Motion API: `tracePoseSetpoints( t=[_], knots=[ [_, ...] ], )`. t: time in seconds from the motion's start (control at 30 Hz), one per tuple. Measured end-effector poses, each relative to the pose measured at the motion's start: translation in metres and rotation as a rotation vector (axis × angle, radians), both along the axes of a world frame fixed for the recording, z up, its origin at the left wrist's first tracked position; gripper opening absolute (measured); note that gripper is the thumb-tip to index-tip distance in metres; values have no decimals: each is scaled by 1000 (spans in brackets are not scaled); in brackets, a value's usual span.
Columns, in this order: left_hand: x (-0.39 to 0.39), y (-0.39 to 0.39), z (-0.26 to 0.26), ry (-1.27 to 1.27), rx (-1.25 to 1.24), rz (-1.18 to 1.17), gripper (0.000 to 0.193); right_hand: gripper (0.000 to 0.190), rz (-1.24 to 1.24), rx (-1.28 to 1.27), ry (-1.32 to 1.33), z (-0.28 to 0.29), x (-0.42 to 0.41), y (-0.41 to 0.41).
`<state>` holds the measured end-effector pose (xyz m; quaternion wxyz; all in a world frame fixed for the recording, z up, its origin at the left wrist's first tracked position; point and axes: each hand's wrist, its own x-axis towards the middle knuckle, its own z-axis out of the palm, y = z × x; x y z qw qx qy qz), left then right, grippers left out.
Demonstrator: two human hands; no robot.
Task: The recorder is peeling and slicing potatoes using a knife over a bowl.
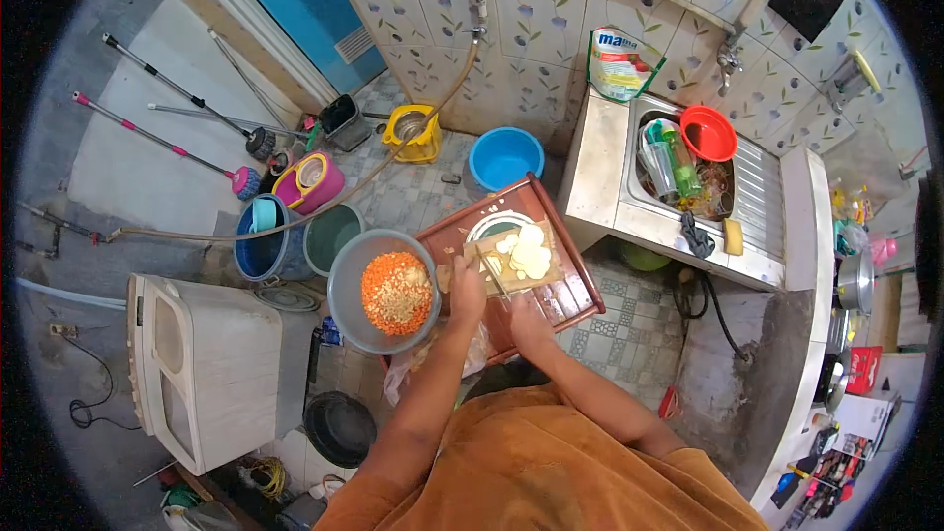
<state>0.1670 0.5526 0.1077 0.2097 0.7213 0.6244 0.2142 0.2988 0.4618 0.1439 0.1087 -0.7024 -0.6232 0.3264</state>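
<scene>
A wooden cutting board lies over the red-brown wooden table, with pale slices piled on it. A knife reaches across the board. My right hand is at the knife's near end, its fingers closed around what looks like the handle. My left hand rests at the board's left part, fingers bent beside the blade; whether it grips something is hidden. Left of it stands a large grey basin with diced orange vegetable pieces and paler chopped bits on top. A white-rimmed plate shows behind the board.
A plastic bag lies by the basin. Beyond the table are a blue basin and a yellow mop bucket. At right, a sink holds dishes; a sponge sits on its edge. A hose crosses left, above buckets.
</scene>
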Motion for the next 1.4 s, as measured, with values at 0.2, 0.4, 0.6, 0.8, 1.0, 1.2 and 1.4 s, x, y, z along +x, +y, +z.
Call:
tracePoseSetpoints(
  t=[0.2, 0.4, 0.6, 0.8, 1.0, 1.2, 1.4],
  knots=[
    [7, -1, 5, -33, -14, 34, 28, 16, 52, -194, -60, 7, 2, 23],
    [6, -3, 1, -33, 16, 36, 33, 13, 47, 127, -90, -16, 19, -14],
    [-2, -6, -3, -90, 79, 67, 31, 20, 18, 25, 145, 4, 34, -28],
    [-1, -6, 5, -88, 153, 119, 21, 22, -1, 234, 294, 11, 37, -31],
    [3, -6, 12, -88, 116, 138, 20, 20, 28, 259, 226, 19, 35, -20],
    [0, -4, 4, -132, 107, 150, 23, 25, 15, 133, 233, 30, 33, -11],
    [2, -4, 5, -137, 92, 144, 23, 26, 40, 112, 236, 28, 32, -6]
  ],
)
